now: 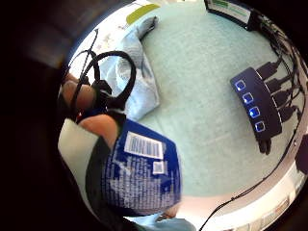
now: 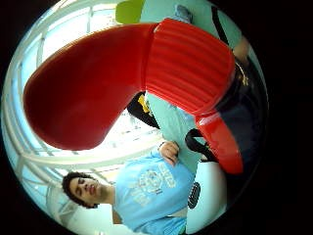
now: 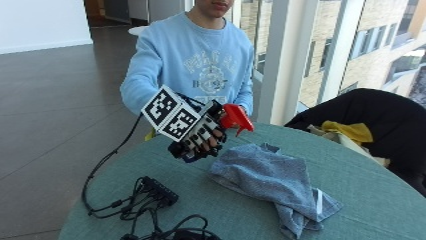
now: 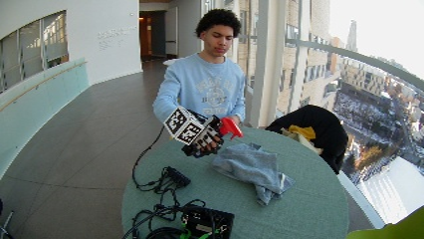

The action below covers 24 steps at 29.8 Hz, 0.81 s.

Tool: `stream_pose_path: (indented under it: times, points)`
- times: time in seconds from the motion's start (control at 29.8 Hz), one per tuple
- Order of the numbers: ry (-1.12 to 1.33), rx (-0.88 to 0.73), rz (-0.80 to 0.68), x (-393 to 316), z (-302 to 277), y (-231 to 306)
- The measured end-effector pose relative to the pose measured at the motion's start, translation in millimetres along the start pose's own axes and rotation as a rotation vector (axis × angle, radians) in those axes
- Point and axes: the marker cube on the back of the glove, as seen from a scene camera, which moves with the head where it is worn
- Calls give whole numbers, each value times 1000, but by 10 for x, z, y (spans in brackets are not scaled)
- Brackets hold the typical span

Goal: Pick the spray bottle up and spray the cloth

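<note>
My gloved right hand (image 3: 200, 139) grips the spray bottle above the round green table (image 3: 373, 200). The bottle's red spray head (image 3: 234, 118) sticks out of the hand toward the cloth. Its dark blue body with a barcode label (image 1: 142, 168) fills much of the little finger side palm view, and the red head and trigger (image 2: 146, 73) fill the thumb side palm view. The crumpled light blue cloth (image 3: 269, 180) lies on the table just beside and below the hand, also seen as the cloth (image 4: 252, 167) in the wide outside view and the cloth (image 1: 137, 62) under the palm.
A black hub (image 3: 158, 191) with cables lies on the table near its edge; its blue lights (image 1: 250, 105) show in the palm view. A black device (image 4: 207, 221) sits at the near edge. A chair with a dark jacket and yellow cloth (image 3: 373, 125) stands beside the table.
</note>
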Motion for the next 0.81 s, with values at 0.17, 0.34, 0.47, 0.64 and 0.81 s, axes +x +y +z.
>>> stream_pose_path:
  times: [0.17, 0.34, 0.47, 0.64, 0.81]
  points:
    - [13, -6, 9, 1, 34, -5]
    - [28, -11, 19, 3, 43, -10]
    - [34, -12, 19, -8, 28, -18]
    - [43, -18, 20, -17, 39, -18]
    - [45, -24, 23, -18, 63, -21]
